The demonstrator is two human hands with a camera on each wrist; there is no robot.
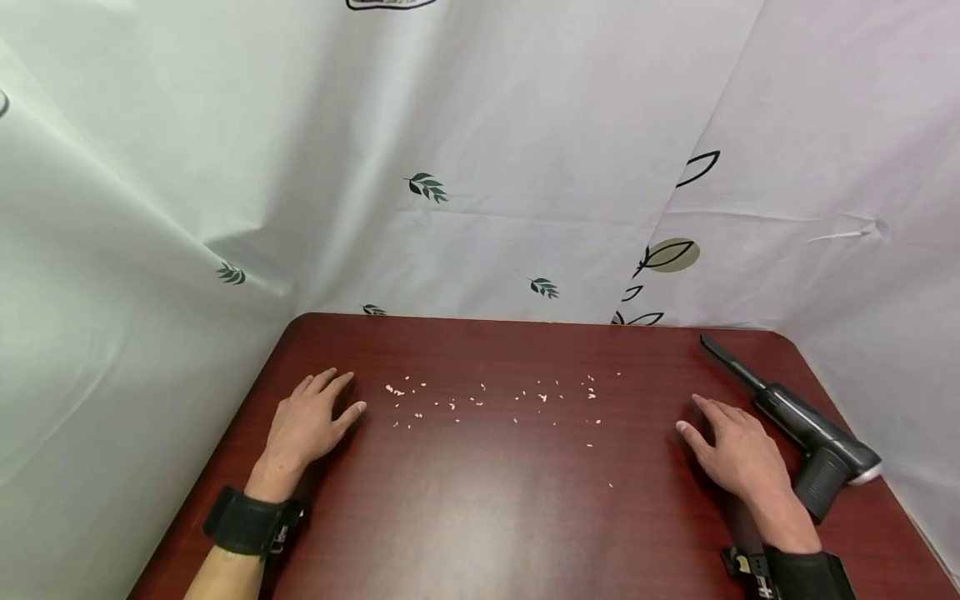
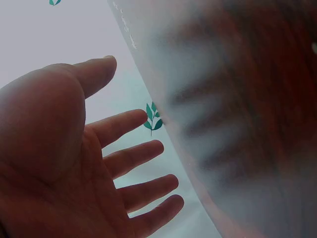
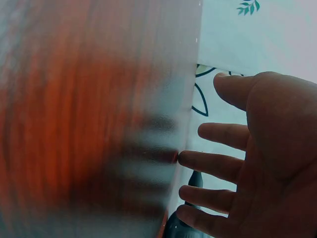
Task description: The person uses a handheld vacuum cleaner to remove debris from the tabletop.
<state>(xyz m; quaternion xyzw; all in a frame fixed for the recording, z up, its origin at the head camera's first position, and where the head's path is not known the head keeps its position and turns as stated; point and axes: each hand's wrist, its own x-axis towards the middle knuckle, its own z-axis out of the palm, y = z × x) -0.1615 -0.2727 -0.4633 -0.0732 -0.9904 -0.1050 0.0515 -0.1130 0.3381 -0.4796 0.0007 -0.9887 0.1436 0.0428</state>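
Observation:
Palm down at the left side of the reddish-brown table [image 1: 465, 517], my left hand [image 1: 306, 421] has its fingers spread and holds nothing. In the left wrist view its fingers [image 2: 133, 156] are nearly straight over the tabletop. My right hand [image 1: 738, 446] is at the right side, likewise palm down with relaxed fingers and nothing in it. Just right of it lies a black handheld vacuum [image 1: 813, 429] with a narrow nozzle and a ribbed handle; part of it shows behind the right fingers [image 3: 210, 165] in the right wrist view. Small white grains [image 1: 543, 398] lie scattered between the hands.
Behind the table and along both sides hangs a white curtain [image 1: 510, 142] with leaf prints. The table's rounded back edge [image 1: 480, 318] meets it. Each wrist wears a black strap [image 1: 243, 521] with a small camera.

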